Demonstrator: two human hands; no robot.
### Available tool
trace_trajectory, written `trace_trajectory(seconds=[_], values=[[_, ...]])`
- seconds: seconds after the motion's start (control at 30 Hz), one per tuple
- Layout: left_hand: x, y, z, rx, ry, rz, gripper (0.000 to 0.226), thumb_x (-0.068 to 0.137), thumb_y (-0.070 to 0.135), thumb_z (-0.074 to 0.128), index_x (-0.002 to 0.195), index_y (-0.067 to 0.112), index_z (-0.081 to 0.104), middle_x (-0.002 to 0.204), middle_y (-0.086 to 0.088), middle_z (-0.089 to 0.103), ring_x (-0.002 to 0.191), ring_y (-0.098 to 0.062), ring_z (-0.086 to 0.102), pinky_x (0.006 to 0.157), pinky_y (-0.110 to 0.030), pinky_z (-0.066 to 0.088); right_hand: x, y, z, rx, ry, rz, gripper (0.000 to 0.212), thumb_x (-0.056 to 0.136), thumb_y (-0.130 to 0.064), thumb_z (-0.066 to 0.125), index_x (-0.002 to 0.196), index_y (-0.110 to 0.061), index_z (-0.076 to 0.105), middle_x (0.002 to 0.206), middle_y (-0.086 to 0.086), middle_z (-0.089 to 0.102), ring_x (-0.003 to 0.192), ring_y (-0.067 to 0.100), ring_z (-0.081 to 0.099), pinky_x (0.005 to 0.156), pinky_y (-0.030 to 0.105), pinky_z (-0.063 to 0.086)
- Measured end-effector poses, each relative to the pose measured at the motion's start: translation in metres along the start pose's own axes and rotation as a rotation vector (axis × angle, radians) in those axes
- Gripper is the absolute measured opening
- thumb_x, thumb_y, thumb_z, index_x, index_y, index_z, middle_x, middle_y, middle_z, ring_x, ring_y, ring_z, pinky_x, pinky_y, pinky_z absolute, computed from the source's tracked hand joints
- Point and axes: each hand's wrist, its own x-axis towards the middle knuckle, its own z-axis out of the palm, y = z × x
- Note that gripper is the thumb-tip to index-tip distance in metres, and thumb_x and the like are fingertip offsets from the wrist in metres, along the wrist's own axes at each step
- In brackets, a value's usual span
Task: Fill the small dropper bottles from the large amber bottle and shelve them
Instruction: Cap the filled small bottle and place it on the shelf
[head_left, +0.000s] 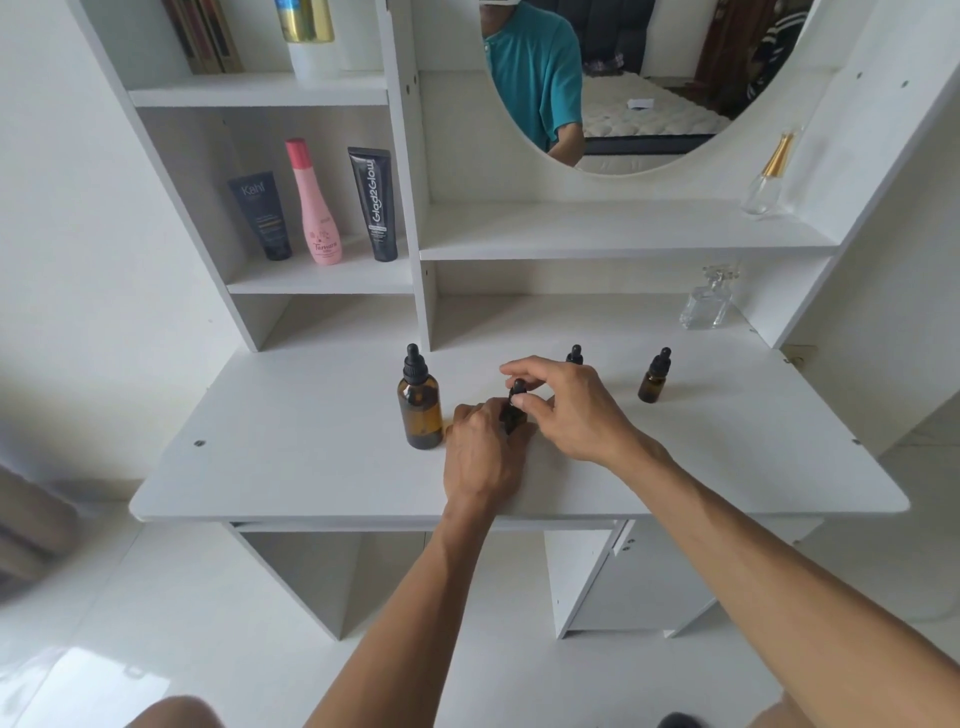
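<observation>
The large amber bottle (420, 410) with a black dropper cap stands upright on the white desk (291, 457). Just right of it, my left hand (483, 452) grips the body of a small dropper bottle (511, 418), mostly hidden by my fingers. My right hand (566, 402) pinches that bottle's black dropper cap (518, 391) from above. A second small amber dropper bottle (654, 376) stands capped to the right. Behind my right hand, only the black cap of a third small bottle (574, 355) shows.
A wide white shelf (597, 234) under the oval mirror (623, 78) carries a clear bottle with gold cap (766, 182). A clear perfume bottle (707, 301) stands at the desk's back right. Two tubes and a pink bottle (314, 202) fill the left shelf.
</observation>
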Motion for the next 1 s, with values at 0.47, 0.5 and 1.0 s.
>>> trace_trajectory(seconds=[0.47,0.5,1.0], values=[[0.0008,-0.0002,0.0015,0.008,-0.004,-0.007,0.023,0.091,0.033,0.062,0.098,0.011,0.063,0.092,-0.008,0.068,0.095,-0.026,0.049,0.071,-0.040,0.044,0.0047,0.0027,-0.0022,0.043,0.034,0.079,0.041,0.085,-0.026,0.078,0.124,-0.021,0.067,0.105,-0.010,0.070,0.104,0.005,0.061,0.081,0.017,0.043],[0.0007,0.0000,0.0011,0.003,-0.006,-0.004,0.023,0.091,0.033,0.061,0.098,0.011,0.063,0.092,-0.009,0.068,0.094,-0.026,0.049,0.071,-0.040,0.044,0.0049,0.0026,-0.0026,0.051,0.019,0.068,0.040,0.085,-0.022,0.076,0.124,-0.022,0.067,0.110,-0.011,0.070,0.105,0.004,0.062,0.080,0.015,0.043],[-0.0014,0.0021,-0.0005,0.004,0.009,0.006,0.021,0.091,0.032,0.062,0.093,0.010,0.061,0.089,-0.010,0.068,0.091,-0.026,0.048,0.071,-0.041,0.043,0.0067,-0.0022,-0.0047,-0.007,-0.016,0.107,0.041,0.084,-0.021,0.077,0.124,-0.020,0.066,0.104,-0.007,0.070,0.105,0.008,0.062,0.092,0.022,0.047]])
